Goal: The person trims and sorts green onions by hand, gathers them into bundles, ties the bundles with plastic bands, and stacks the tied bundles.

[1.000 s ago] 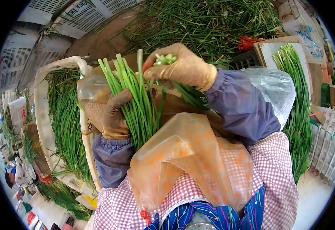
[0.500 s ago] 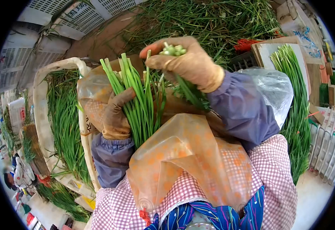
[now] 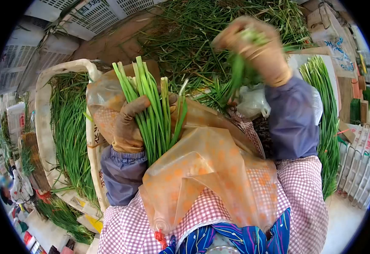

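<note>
My left hand (image 3: 126, 127), in a brown glove, is wrapped round a bunch of garlic chives (image 3: 152, 116) over my lap. Pale cut ends point up and away, and the green leaves run down towards the plastic apron (image 3: 185, 169). Out to the right, my gloved right hand (image 3: 264, 57) is smeared by motion. Its fingers are closed on a smaller bunch of garlic chives (image 3: 237, 76), whose leaves hang below the fist. Beneath that bunch, loose green leaves (image 3: 219, 95) lie near a clear plastic bag (image 3: 253, 101).
A white crate (image 3: 43, 110) of chives stands on my left. Scattered leaves (image 3: 185, 46) cover the floor ahead. At right, a long row of chives (image 3: 325, 110) rests on a board, with white crates (image 3: 358, 163) beyond it. Perforated crates (image 3: 100, 21) stand at the back left.
My right hand has moved right and slightly away with its small bunch, leaving the left-hand bunch. The left hand stays in place. The clear bag and lap cloth now show where the right forearm was.
</note>
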The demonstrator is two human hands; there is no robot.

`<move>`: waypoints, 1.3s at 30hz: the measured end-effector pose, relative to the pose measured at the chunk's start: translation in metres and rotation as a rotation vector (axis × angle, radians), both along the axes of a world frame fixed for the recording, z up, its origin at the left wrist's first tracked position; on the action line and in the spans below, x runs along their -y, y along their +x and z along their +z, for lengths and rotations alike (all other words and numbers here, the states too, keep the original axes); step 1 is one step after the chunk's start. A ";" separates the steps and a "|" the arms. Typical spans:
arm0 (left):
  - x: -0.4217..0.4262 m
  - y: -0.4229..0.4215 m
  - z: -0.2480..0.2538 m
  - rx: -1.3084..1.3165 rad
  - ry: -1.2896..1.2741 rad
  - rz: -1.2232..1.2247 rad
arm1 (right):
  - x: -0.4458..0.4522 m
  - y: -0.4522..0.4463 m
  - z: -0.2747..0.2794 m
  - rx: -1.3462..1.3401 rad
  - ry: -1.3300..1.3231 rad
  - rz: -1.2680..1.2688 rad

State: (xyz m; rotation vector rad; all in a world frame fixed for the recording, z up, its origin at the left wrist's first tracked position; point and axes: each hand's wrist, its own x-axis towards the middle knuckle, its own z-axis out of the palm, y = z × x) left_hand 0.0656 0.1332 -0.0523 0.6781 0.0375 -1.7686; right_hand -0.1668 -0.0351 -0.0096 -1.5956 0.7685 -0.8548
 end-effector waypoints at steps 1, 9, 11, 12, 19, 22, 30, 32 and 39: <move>0.001 -0.002 0.002 0.003 0.003 -0.001 | -0.017 0.015 -0.004 0.048 0.146 0.177; -0.004 0.009 -0.011 0.071 -0.068 -0.030 | -0.064 0.072 -0.036 -0.046 0.086 0.225; -0.002 -0.001 -0.004 0.148 0.010 0.068 | -0.052 0.062 -0.032 -0.033 0.066 0.054; -0.001 -0.002 -0.004 0.111 -0.031 0.065 | -0.041 0.050 -0.036 0.010 0.168 -0.019; 0.002 -0.007 -0.003 0.305 -0.023 -0.034 | -0.030 0.026 -0.016 0.226 0.519 0.025; 0.002 -0.022 0.010 0.486 -0.048 -0.058 | -0.031 0.037 -0.016 0.211 0.499 0.093; 0.004 -0.027 0.005 0.548 -0.041 -0.243 | -0.029 0.036 -0.017 0.187 0.516 0.367; 0.004 -0.022 0.003 0.336 -0.054 -0.326 | -0.027 0.035 -0.019 0.122 0.548 0.562; 0.003 -0.017 0.003 0.161 -0.013 -0.331 | -0.017 0.033 -0.028 -0.025 0.218 0.626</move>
